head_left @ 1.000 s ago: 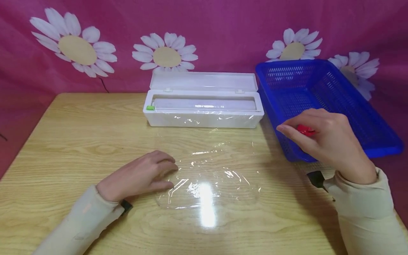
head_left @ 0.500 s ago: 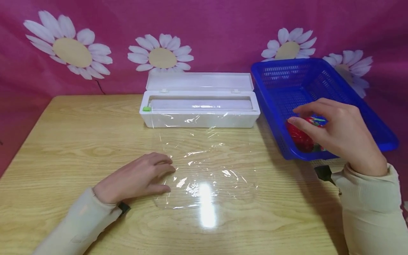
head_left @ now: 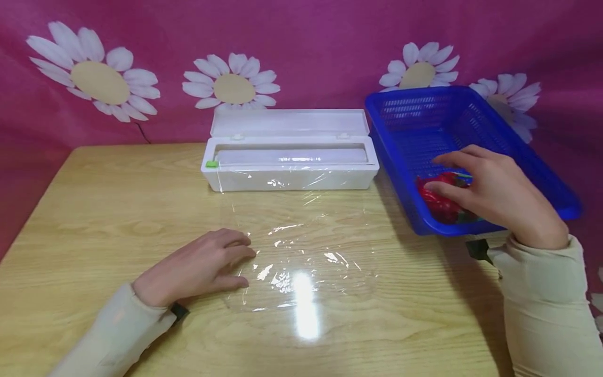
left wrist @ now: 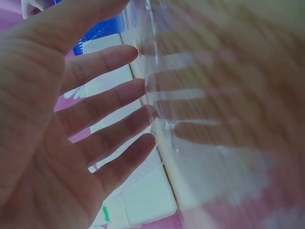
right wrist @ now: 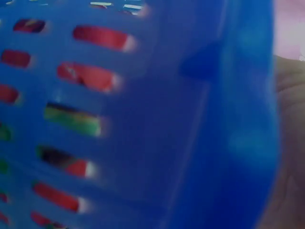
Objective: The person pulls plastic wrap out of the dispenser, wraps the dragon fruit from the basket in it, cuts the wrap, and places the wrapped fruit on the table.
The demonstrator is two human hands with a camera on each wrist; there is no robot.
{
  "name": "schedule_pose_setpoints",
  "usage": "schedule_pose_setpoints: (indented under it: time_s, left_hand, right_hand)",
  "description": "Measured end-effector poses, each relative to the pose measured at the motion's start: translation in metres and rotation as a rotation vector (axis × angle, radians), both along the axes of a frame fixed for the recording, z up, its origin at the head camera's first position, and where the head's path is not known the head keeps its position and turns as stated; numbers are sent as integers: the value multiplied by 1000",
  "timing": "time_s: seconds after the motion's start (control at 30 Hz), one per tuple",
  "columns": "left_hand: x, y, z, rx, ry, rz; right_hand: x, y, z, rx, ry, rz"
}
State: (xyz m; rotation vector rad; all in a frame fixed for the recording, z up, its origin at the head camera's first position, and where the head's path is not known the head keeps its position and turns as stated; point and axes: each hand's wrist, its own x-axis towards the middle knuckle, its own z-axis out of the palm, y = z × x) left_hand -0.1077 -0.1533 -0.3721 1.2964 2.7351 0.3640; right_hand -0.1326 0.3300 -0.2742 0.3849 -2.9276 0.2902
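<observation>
My left hand (head_left: 202,267) lies low over the wooden table, fingers loosely spread, fingertips at the left edge of a sheet of clear plastic wrap (head_left: 282,280). In the left wrist view those fingers appear apart, tips along the wrap's shiny edge. The wrap runs from a roll (head_left: 292,157) in a white dispenser box (head_left: 292,179) with its lid raised. My right hand (head_left: 504,193) reaches into a blue basket (head_left: 395,178), thumb and index finger apart over a glossy red thing with green parts (head_left: 438,196). Its other fingers are hidden, and I cannot tell what kind the red thing is.
A green slider (head_left: 212,164) sits at the dispenser's left end. The basket's slotted wall (right wrist: 157,109) fills most of the right wrist view, with red and green showing through it. A pink flowered cloth (head_left: 311,63) hangs behind the table (head_left: 118,209).
The right thumb and index finger have parted, and the hand has shifted right, then settled lower in the basket. More of the red thing shows. The left hand stays at the wrap's edge.
</observation>
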Motion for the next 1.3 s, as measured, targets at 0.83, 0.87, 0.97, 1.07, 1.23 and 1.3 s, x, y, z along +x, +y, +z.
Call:
schedule_pose_setpoints:
  time_s: [0.83,0.87,0.97,1.07,1.23,1.3]
  left_hand:
    - [6,3,6,-1,50,-21]
    - [7,3,6,-8,37,-17]
    - [7,2,7,-17,1,-9]
    - [7,1,6,-21,-20,-8]
    - [7,1,5,-27,-34,-4]
    - [7,1,5,-29,-28,-6]
  right_hand:
    - [-17,15,-14,87,-333,-7]
    - [-17,16,-14,85,-337,-4]
    - [-19,18,-17,83,-338,10]
    - [-21,21,-19,79,-339,20]
    - [-23,23,-22,80,-350,21]
    - [-23,24,-24,72,-347,31]
